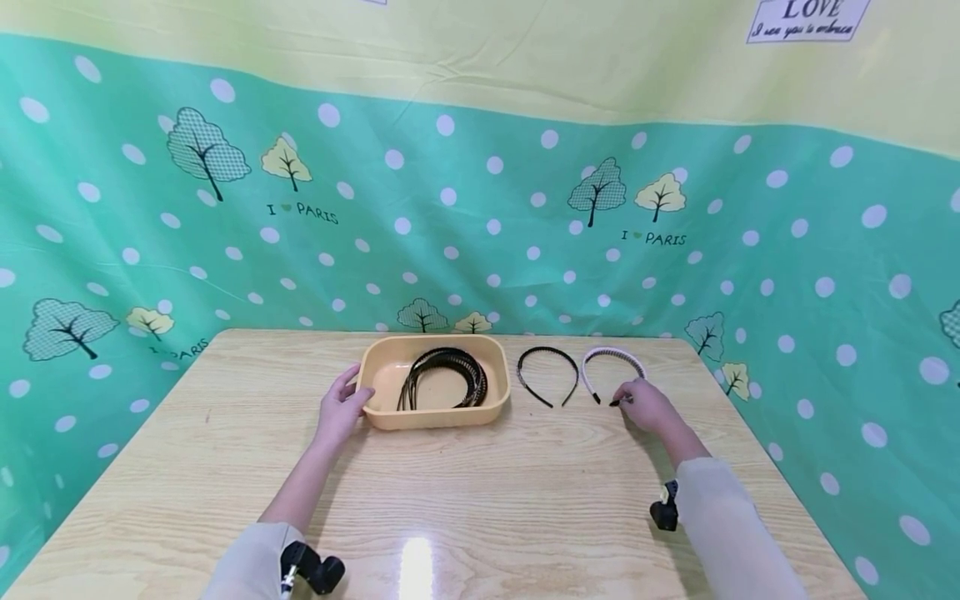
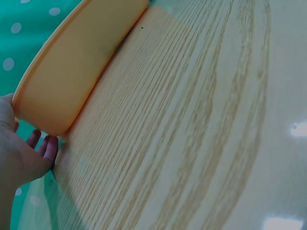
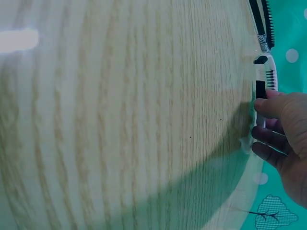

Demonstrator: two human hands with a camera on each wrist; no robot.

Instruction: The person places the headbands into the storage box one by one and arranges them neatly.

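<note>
My left hand grips the left end of a pale orange plastic bin, thumb over the rim. In the left wrist view, the other fingers lie against the outside of the bin's wall. Inside the bin is a bunch of black headbands, partly hidden by the front wall. To its right, a black headband lies on the table, its ends toward me. Beside that is a white headband with dark teeth and black tips. My right hand pinches its right end between thumb and fingers.
The wood-grain table reaches back to a green curtain with white dots and printed trees. The curtain also runs along the table's right side. Small black devices are strapped to both wrists over pale sleeves.
</note>
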